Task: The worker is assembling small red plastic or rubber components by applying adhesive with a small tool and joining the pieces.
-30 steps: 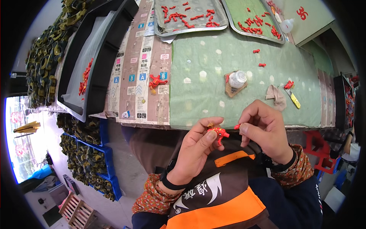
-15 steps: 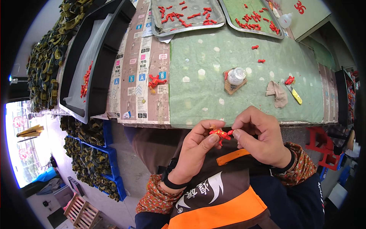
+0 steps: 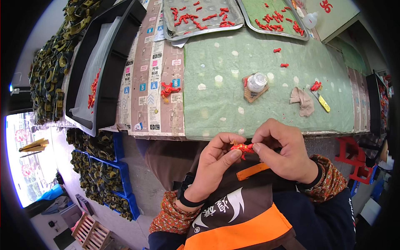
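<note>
Just off the table's front edge, my left hand (image 3: 216,160) pinches a small red toy figure (image 3: 240,148) with yellow details between thumb and fingers. My right hand (image 3: 281,152) closes thumb and forefinger on a small red part (image 3: 251,146) that meets the figure's right side. The fingertips hide most of that part, and I cannot tell whether it is fixed in. Beyond my hands, a clear jar (image 3: 256,82) stands on a piece of cardboard (image 3: 250,96). A crumpled beige cloth (image 3: 302,101) lies right of it, beside a yellow-handled knife (image 3: 321,102) and a red piece (image 3: 316,86).
Two metal trays (image 3: 204,33) with several red parts sit at the back. Another red figure (image 3: 170,89) lies on the table's left side, near a long black bin (image 3: 109,79) holding red pieces. A squeeze bottle (image 3: 310,20) stands at the back right.
My right hand has shifted slightly left, bringing the small red part up against the figure, where part of it showed before. My left hand has barely moved.
</note>
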{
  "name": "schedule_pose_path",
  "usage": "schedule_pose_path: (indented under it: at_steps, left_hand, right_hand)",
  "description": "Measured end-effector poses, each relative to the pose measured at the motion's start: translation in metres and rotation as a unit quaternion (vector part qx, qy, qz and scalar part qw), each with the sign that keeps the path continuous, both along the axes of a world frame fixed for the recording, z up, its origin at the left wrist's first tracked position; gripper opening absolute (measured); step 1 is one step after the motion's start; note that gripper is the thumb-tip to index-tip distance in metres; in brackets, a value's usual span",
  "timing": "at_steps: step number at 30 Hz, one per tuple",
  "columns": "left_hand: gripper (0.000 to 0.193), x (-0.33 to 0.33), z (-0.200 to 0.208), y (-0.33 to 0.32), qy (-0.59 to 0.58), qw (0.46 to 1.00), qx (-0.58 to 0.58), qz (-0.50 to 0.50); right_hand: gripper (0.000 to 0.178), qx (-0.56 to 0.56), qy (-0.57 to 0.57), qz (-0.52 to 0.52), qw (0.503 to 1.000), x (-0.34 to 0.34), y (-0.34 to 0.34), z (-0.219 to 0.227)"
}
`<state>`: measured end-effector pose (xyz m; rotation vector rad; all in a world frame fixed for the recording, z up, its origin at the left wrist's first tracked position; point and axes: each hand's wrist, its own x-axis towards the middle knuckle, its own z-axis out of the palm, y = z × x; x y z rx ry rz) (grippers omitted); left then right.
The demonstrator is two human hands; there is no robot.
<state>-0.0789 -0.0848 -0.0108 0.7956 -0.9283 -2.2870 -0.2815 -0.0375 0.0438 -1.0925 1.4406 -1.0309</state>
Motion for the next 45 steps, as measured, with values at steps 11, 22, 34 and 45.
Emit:
schedule_pose_path:
  at_steps: [11,22,34,45]
  left_hand:
    - [0.026,-0.001,-0.003,0.002,-0.006,1.0,-0.026,0.012]
    - [0.025,-0.002,-0.002,0.005,-0.014,0.999,-0.043,0.006]
    - [0.023,-0.005,0.0,0.008,-0.051,0.993,-0.109,0.006]
    - [0.022,-0.007,-0.005,0.011,-0.084,0.991,-0.106,0.003]
  right_hand:
    - [0.012,-0.126,0.163,0.048,0.977,0.0,-0.002,0.003]
    - [0.013,-0.157,0.216,0.079,0.961,-0.001,-0.005,0.01]
    - [0.011,-0.128,0.218,0.098,0.962,-0.002,-0.006,0.01]
    - [0.008,-0.038,0.149,0.098,0.983,-0.005,-0.008,0.002]
